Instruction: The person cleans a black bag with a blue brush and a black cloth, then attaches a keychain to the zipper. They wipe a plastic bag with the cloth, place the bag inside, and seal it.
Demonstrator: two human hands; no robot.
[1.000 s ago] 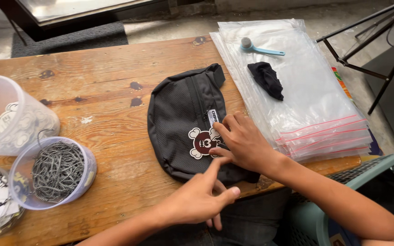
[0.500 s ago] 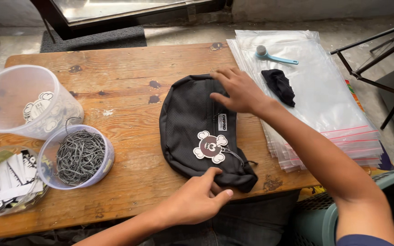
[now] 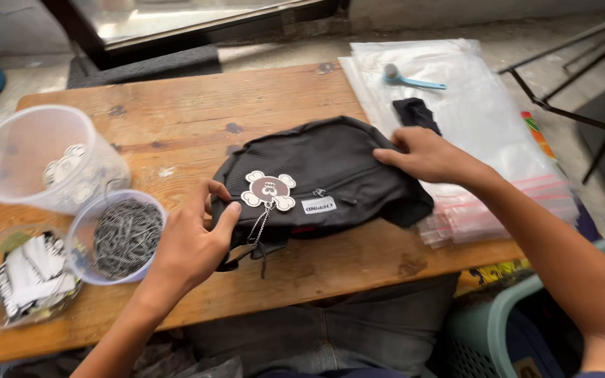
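A black waist bag point(image 3: 330, 175) lies sideways on the wooden table point(image 3: 176, 126), its mesh face up. A brown and white cartoon charm point(image 3: 267, 190) hangs on a small chain from its zipper. My left hand point(image 3: 190, 241) grips the bag's left end, thumb close to the charm. My right hand point(image 3: 425, 155) holds the bag's right end, next to a stack of clear zip bags point(image 3: 484, 119).
On the left stand a clear tub with charms point(image 3: 33, 157), a tub of metal chains point(image 3: 117, 238) and a tub of printed tags point(image 3: 19, 280). A blue brush point(image 3: 407, 78) and a black cloth point(image 3: 414, 112) lie on the zip bags. A dark metal stand point(image 3: 561, 98) is at right.
The bag has been turned from upright to lying sideways. My left hand moved to its left end and took hold; my right hand shifted to the right end.
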